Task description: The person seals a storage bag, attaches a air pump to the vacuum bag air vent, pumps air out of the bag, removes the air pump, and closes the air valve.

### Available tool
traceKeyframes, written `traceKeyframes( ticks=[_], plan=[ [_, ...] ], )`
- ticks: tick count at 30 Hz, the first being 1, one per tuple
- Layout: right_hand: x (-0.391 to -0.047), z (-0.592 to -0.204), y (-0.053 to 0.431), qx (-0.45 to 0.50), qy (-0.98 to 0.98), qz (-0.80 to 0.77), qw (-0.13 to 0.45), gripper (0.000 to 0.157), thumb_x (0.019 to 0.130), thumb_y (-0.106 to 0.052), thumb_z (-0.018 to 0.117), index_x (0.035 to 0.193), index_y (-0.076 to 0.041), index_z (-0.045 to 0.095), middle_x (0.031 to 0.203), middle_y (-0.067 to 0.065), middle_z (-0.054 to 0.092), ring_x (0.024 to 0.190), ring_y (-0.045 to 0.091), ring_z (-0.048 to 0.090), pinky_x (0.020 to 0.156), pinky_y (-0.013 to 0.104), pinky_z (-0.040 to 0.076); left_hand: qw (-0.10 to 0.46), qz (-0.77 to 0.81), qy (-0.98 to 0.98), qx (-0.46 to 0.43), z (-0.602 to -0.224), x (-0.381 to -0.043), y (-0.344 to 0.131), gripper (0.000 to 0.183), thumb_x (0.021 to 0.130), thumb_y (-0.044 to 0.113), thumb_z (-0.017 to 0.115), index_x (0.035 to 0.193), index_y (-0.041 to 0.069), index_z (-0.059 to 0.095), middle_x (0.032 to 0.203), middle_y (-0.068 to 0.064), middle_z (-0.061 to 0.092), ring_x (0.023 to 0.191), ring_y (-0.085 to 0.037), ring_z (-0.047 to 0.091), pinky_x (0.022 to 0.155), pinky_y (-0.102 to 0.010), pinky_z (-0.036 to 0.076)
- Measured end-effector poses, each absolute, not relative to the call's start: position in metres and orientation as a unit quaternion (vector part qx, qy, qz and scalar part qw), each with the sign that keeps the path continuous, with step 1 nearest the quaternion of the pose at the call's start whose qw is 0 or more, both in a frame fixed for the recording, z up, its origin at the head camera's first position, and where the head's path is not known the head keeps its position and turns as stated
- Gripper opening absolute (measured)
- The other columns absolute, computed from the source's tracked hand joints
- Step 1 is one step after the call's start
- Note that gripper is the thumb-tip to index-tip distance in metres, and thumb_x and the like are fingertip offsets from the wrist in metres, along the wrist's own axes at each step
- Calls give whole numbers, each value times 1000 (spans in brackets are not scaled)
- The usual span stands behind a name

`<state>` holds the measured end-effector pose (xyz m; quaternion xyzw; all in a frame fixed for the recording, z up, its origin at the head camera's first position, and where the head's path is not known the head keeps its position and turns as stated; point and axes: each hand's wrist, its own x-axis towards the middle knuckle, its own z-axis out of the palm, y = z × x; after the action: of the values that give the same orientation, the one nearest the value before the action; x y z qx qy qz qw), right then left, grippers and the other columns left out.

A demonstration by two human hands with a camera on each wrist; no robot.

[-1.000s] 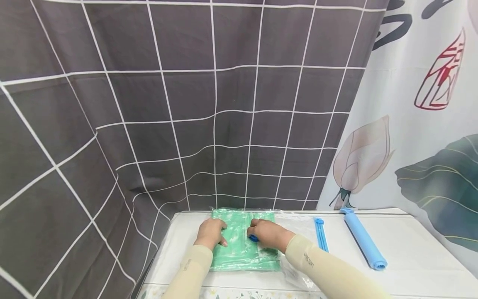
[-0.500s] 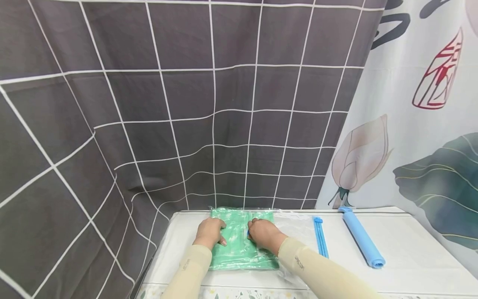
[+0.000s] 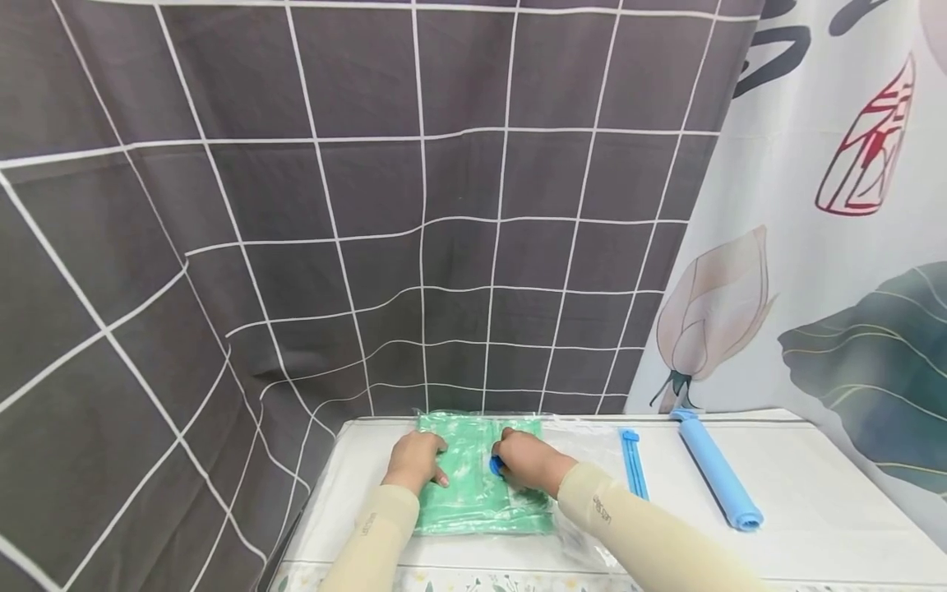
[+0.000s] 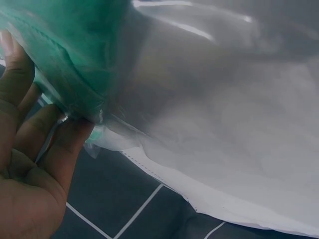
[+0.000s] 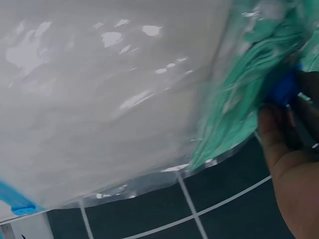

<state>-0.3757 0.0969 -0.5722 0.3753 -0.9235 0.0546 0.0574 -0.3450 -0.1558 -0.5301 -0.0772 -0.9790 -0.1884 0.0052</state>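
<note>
A clear plastic vacuum storage bag (image 3: 588, 440) lies flat, with folded green fabric (image 3: 462, 506) inside its left part. On top of the fabric is a round blue valve cap (image 3: 496, 466), partly covered by my right hand (image 3: 527, 460). In the right wrist view, thumb and fingers pinch this blue cap (image 5: 283, 90). My left hand (image 3: 414, 459) rests on the left edge of the bag, thumb spread away from the fingers. The left wrist view has its bent fingertips touching the plastic over the green fabric (image 4: 82, 45).
A blue zip seal (image 3: 635, 464) runs along the bag's right end. Further right on the white tabletop (image 3: 829, 501) lies a light blue hand pump (image 3: 719, 473). A dark grid-patterned curtain (image 3: 355, 189) hangs behind and to the left.
My right hand has turned back and forth at the blue cap, hiding most of it half a second ago and showing more now. The left hand stays where it was.
</note>
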Motion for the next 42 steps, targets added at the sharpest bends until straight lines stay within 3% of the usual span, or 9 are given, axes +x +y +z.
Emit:
traceKeyframes(
  ticks=[4,8,13,21,33,42],
  plan=[
    [-393,-607,96,349,-933,50,73,10,102,-16,80,94,-10,76,84,4,67,68,11,51,61,30,57,1,-194,-978,-75,-532,-343,-156,70,62,24,100,128,8,85,138,-16,82,134,-47,73,122,-62,58],
    [-398,-626,91,306,-946,29,105,15,100,-25,85,94,-14,78,79,-1,71,69,10,59,65,30,63,-1,-199,-978,-69,-533,-343,-155,71,62,23,100,129,8,84,139,-16,82,135,-47,73,122,-62,57],
    [-392,-626,77,245,-961,14,126,13,97,-22,88,90,-14,81,77,-2,75,82,17,73,77,31,70,5,-198,-978,-68,-531,-344,-154,71,61,23,100,129,8,84,139,-16,82,135,-47,73,122,-63,57],
    [-385,-614,62,182,-976,-3,120,10,97,-12,82,88,-14,80,77,-1,75,84,17,73,86,34,70,13,-200,-977,-73,-531,-346,-154,71,62,25,100,129,8,84,139,-16,82,134,-47,74,123,-62,57],
    [-386,-620,60,171,-976,-13,132,14,91,-10,85,81,-14,76,72,0,70,75,18,69,78,36,69,12,-182,-980,-82,-534,-347,-154,71,62,25,100,129,7,84,137,-15,83,132,-46,75,120,-60,59],
    [-381,-615,59,168,-978,-16,125,8,95,-12,83,87,-12,78,76,2,72,80,19,73,80,35,71,11,-178,-981,-79,-529,-345,-153,71,62,23,100,129,6,84,137,-16,83,132,-47,75,120,-61,59]
  ],
)
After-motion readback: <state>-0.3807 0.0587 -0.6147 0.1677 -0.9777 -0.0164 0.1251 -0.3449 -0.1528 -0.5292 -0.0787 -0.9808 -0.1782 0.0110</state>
